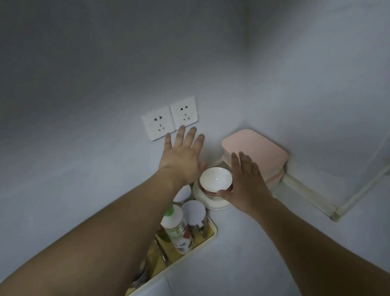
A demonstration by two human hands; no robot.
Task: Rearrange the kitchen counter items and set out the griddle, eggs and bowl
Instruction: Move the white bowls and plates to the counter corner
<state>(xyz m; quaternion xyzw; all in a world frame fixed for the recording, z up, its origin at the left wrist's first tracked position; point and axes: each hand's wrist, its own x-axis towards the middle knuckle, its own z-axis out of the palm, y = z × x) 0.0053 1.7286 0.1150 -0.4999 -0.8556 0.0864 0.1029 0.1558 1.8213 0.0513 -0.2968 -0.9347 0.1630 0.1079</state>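
Two bare forearms reach up from the bottom corners toward the centre of a dim corner of a pale counter [262, 260].

The left hand [181, 157] is flat, back toward the camera, fingers straight and slightly spread. Its fingertips point to 12 o'clock, just below two white wall sockets [169, 119]. It holds nothing.

The right hand [247, 183] is also flat, with straight fingers close together. Its thumb lies against the lower right rim of a white bowl [215, 179]. Whether the palm touches the bowl cannot be told.

The bowl sits between the hands, slightly right of centre. It has a thin reddish rim and tops a small stack of similar bowls, resting on a wider white dish [208, 199].

At 1 o'clock from the bowl, against the wall corner, stands a pink lidded container [255, 148]. The right hand's fingers overlap its near edge.

At 7 o'clock from the bowl, a cream tray [212, 229] holds a white bottle with a green cap [177, 229] and two white-lidded jars [193, 210], along with blurred items that cannot be made out.

A pale pipe [360, 188] runs along the wall at 3 o'clock.
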